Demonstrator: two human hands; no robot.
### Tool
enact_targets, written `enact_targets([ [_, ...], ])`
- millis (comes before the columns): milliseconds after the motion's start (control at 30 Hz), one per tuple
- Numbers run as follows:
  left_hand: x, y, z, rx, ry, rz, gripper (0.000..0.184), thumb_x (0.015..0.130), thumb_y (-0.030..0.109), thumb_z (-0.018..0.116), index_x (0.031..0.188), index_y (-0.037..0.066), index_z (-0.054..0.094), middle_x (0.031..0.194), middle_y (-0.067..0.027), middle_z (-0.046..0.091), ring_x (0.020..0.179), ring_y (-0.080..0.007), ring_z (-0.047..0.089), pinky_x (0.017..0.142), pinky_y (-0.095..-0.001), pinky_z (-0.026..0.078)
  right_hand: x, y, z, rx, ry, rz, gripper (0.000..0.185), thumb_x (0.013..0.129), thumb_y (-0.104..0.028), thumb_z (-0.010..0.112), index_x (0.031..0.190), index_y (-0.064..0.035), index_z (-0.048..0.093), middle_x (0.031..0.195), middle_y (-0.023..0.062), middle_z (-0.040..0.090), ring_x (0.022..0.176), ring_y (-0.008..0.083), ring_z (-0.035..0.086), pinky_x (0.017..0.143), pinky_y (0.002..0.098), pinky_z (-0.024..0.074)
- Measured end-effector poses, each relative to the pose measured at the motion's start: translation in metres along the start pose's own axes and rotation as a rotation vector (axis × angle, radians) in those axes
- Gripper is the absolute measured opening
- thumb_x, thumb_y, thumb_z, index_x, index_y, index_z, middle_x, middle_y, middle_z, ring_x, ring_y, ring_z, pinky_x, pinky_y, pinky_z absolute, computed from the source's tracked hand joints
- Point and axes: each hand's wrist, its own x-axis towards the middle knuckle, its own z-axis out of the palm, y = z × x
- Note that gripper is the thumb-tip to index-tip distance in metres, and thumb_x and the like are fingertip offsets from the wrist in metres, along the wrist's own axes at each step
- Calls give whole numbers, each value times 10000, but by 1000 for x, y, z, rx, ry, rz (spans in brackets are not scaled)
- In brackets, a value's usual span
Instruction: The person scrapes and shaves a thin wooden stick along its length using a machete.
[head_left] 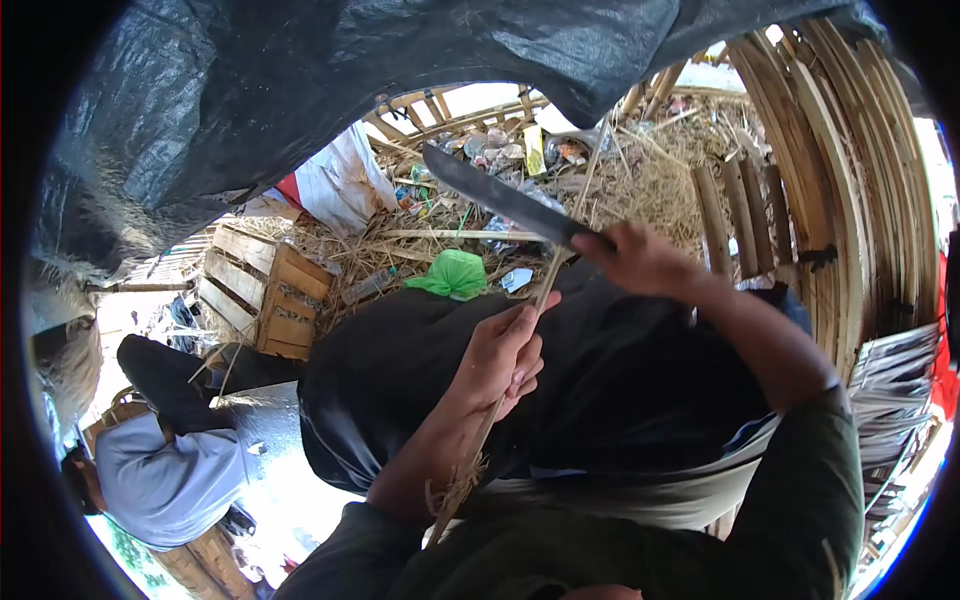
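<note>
My right hand [637,262] is closed round the dark handle of a large knife [500,200], whose long blade points up and left. My left hand [508,352] grips a thin stick of wood or bamboo [552,270] that runs from near my chest up to the top of the view. The blade crosses the stick above my left hand; whether they touch I cannot tell. Rough fibres [458,487] hang from the stick's lower part. Dark cloth [400,370] covers my lap beneath both hands.
A green plastic bag [450,274] and litter lie on straw [650,185] ahead. At left are a wooden crate [268,290] and a seated person in a light shirt [170,478]. Wooden slats [830,170] stand at right. A dark tarp [300,80] hangs overhead.
</note>
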Motion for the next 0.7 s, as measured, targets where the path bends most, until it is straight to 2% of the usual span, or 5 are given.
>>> enact_targets([
  [133,0,2,3,-25,-22,6,520,1074,341,426,1461,-3,386,495,33,364,358,-35,282,329,-206,239,19,23,-27,502,-305,847,370,1014,-354,553,945,-11,672,534,155,480,497,382,551,526,464,471],
  [267,1,-1,2,-7,-20,16,532,1074,346,423,1465,-12,377,494,34,360,360,-35,278,330,-207,238,9,-18,-2,535,65,427,415,986,-393,598,786,-30,624,581,211,553,508,380,596,447,449,430],
  [467,0,2,4,12,-21,20,540,1076,348,415,1465,-24,369,496,34,359,360,-36,279,333,-206,240,14,14,-20,446,-260,701,439,1000,-377,572,745,-23,625,618,264,584,623,392,657,529,465,482],
  [667,-2,2,3,16,-18,21,552,1076,345,419,1466,-41,362,503,35,357,368,-35,275,337,-206,237,-4,12,-1,-416,75,-153,431,1058,-320,428,1076,59,632,586,129,539,495,305,594,528,432,499],
  [700,-3,3,3,14,-17,31,553,1076,344,419,1467,-43,360,504,35,356,369,-35,274,337,-205,236,9,9,-20,-22,-203,143,400,1045,-332,453,1057,35,613,600,133,534,510,309,595,503,433,480],
])
